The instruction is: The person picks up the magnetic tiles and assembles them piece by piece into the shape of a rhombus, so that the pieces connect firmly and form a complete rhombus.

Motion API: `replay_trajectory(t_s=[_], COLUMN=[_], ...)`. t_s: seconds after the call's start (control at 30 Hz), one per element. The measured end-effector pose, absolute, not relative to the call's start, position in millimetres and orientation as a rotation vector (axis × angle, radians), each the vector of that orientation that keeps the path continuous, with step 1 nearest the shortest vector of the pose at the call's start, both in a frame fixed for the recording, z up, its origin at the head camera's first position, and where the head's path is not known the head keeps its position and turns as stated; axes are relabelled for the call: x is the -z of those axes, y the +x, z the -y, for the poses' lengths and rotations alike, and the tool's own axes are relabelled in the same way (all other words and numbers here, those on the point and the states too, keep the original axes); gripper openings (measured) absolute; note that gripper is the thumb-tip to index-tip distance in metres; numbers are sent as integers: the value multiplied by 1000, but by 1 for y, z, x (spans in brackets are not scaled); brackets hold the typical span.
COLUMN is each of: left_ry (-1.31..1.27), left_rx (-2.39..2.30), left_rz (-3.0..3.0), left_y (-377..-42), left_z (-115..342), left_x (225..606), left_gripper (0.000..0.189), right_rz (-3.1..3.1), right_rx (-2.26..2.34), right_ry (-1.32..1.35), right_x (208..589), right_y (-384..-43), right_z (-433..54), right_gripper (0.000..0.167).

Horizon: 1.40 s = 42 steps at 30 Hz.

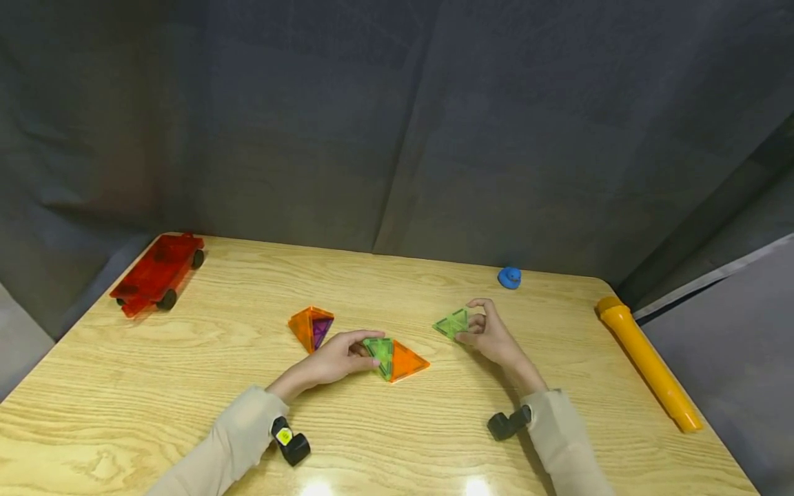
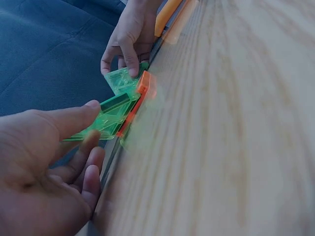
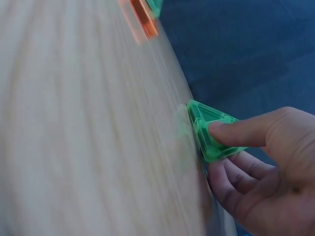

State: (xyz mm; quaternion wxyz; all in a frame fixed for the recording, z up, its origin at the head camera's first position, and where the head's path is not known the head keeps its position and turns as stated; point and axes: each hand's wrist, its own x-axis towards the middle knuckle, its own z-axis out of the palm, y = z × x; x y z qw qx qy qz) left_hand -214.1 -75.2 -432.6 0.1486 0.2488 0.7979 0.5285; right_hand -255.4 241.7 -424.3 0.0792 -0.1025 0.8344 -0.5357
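Head view: green tile (image 1: 382,351) at left hand (image 1: 340,358), just beyond the palm, its edge against orange tile (image 1: 409,360). Second green tile (image 1: 449,324) at right hand's (image 1: 496,339) fingertips, apart from that pair. Both hands partly curled, each pinching its green piece between thumb and fingers.

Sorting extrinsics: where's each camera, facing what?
Head: worn there, facing forward and down at the wood-grain tabletop; left hand, right hand, sleeves show.
Left wrist: worn there, facing the left green triangular tile; both hands show.
Right wrist: worn there, facing the right green triangular tile; only right hand shows.
Both wrist views share the orange triangular tile.
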Motion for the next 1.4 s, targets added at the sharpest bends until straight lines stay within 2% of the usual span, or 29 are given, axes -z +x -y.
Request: replay_trajectory(t_s=[0.57, 1.1, 1.3, 1.4], left_ry=[697, 706, 699, 714], left_rx=[-1566, -1558, -1568, -1564], left_rz=[-2290, -2287, -2270, -2267], left_y=[-213, -213, -213, -213], left_z=[74, 74, 73, 72], left_x=[435, 434, 434, 434], left_gripper=[44, 43, 43, 43], right_rz=[-2349, -2387, -2442, -2475], right_rx=[1619, 1564, 1498, 1471], right_ry=[-479, -509, -529, -546], right_x=[422, 423, 407, 414], right_y=[-237, -236, -226, -228], right_z=[-193, -188, -180, -182], right_gripper=[55, 56, 53, 53])
